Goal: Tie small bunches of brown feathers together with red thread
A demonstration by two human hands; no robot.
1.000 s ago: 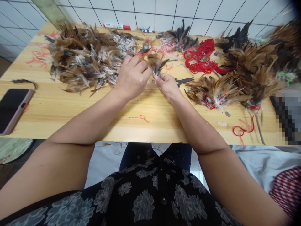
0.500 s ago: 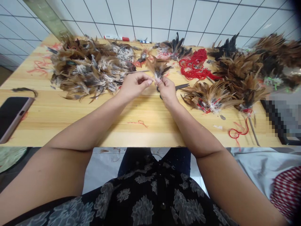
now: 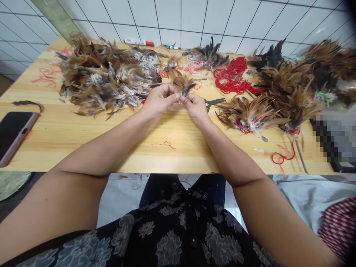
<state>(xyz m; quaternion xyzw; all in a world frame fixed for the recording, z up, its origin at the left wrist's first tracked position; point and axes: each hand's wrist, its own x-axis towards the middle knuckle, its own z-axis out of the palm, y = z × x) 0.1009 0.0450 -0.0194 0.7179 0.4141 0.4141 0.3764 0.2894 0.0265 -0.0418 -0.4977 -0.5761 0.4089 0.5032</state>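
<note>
A small bunch of brown and dark feathers [image 3: 182,82] points away from me, its pale base pinched between my fingertips. My left hand [image 3: 162,99] is closed at the left side of that base, thumb and forefinger together. From the right, my right hand [image 3: 195,107] pinches the same base with thumb and finger. Just beside my right hand lie dark scissors [image 3: 214,102], their handles partly hidden behind it. A large heap of brown and whitish feathers [image 3: 105,81] is left of my hands. A tied feather bundle [image 3: 250,115] rests to the right.
Red cord [image 3: 230,76] lies in a tangle at the back. More feather bundles [image 3: 294,85] fill the right, one on a stick [image 3: 300,155]. A phone [image 3: 16,133] is at the left edge, a red-capped marker [image 3: 139,42] by the tiled wall. A thread scrap [image 3: 165,144] lies in front.
My left hand has come in to touch the feather bunch's base. The bunch has tilted left and shifted slightly, and my right hand uncovers more of the scissors.
</note>
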